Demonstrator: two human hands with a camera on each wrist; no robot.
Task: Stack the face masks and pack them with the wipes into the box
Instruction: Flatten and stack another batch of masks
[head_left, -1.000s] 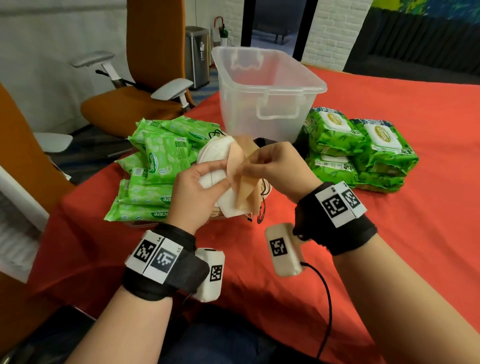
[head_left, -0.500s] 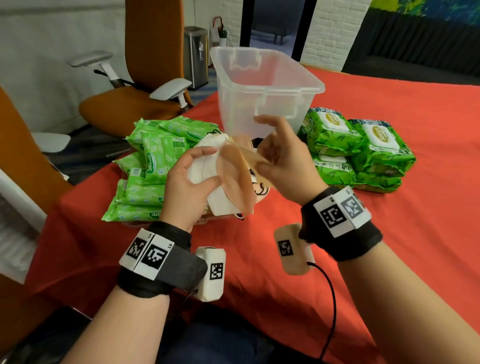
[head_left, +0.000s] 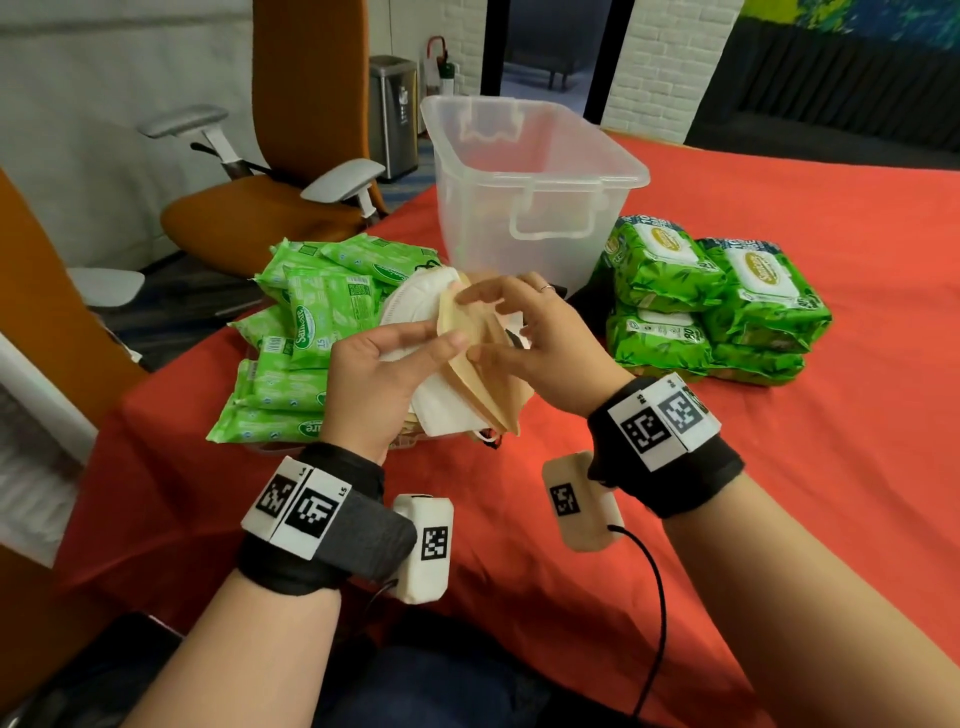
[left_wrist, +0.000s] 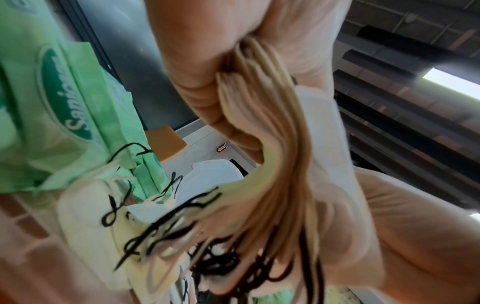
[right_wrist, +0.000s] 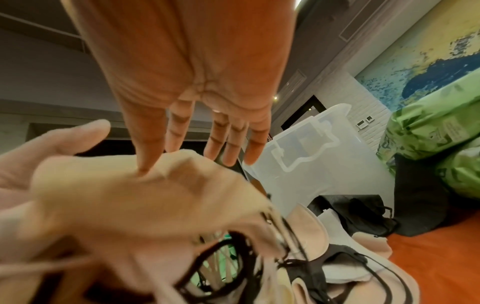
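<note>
My left hand (head_left: 371, 379) grips an upright stack of face masks (head_left: 467, 384), white ones to the left and beige ones to the right, above the red table (head_left: 779, 493). The left wrist view shows its fingers (left_wrist: 207, 86) curled round the beige masks (left_wrist: 275, 148), black ear loops (left_wrist: 221, 257) dangling below. My right hand (head_left: 535, 338) lies against the outer beige mask (right_wrist: 130, 205) with straight fingers, its index fingertip (right_wrist: 145, 166) touching the top edge. The clear plastic box (head_left: 519, 179) stands behind the hands. Green wipes packs lie in a left pile (head_left: 311, 338) and a right stack (head_left: 711, 306).
More loose masks (right_wrist: 337, 257) lie on the table under my hands, and black ones (right_wrist: 363, 216) sit between the box and the right wipes. Orange office chairs (head_left: 270, 208) stand past the table's left edge. Red cloth stretches bare to the right and near me.
My right hand pinched a beige mask onto the stack, lifted away with spread fingers, and now has come back down with straight fingers on that mask. The left hand kept its grip.
</note>
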